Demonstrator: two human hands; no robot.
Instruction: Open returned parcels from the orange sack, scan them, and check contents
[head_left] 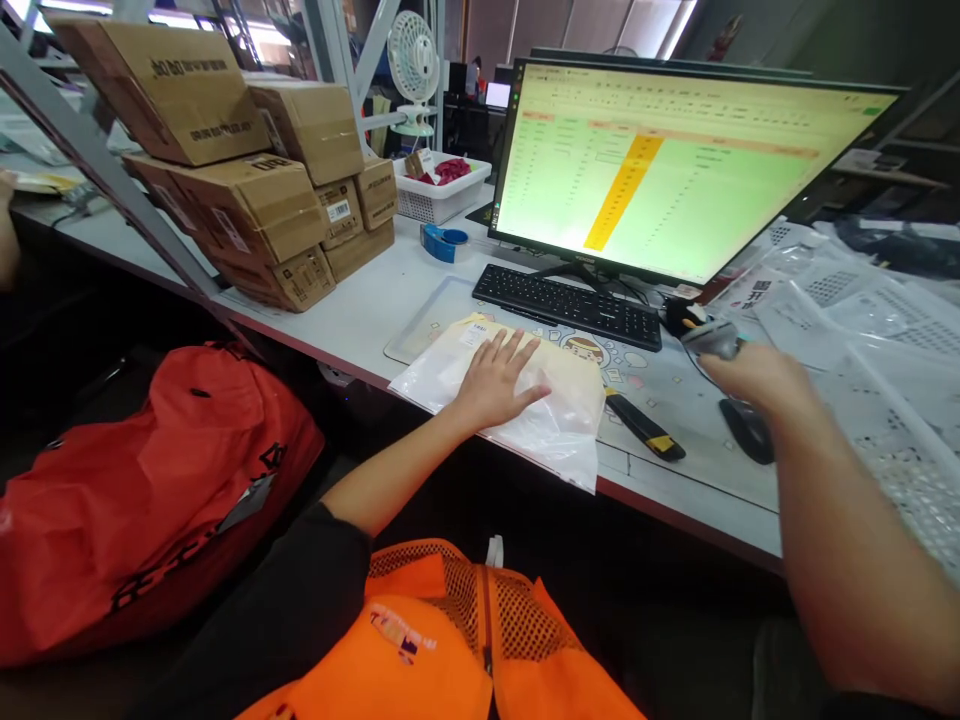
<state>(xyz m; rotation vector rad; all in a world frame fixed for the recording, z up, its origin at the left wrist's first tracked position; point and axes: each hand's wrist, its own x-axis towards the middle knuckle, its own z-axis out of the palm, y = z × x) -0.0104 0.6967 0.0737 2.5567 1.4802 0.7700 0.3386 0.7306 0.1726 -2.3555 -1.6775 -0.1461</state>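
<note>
My left hand [496, 378] lies flat with fingers spread on a clear plastic bag holding a pale yellow item [551, 400], at the front edge of the white desk [360, 310]. A white label [475, 331] shows at the bag's far left corner. My right hand [754, 375] is closed round a grey handheld scanner [712, 338], held above the desk to the right of the black keyboard [568, 305]; it is blurred by motion. A black mouse [746, 430] lies just beneath that hand. A black and yellow utility knife [645, 425] rests between the bag and the mouse.
A monitor [675, 170] with a green spreadsheet stands behind the keyboard. Cardboard boxes [247, 190] are stacked at the left, with a white basket [439, 195], a blue tape dispenser [442, 241] and a fan [412, 70] behind. Plastic mailers [870, 320] pile at the right. A red sack [150, 480] sits below the desk.
</note>
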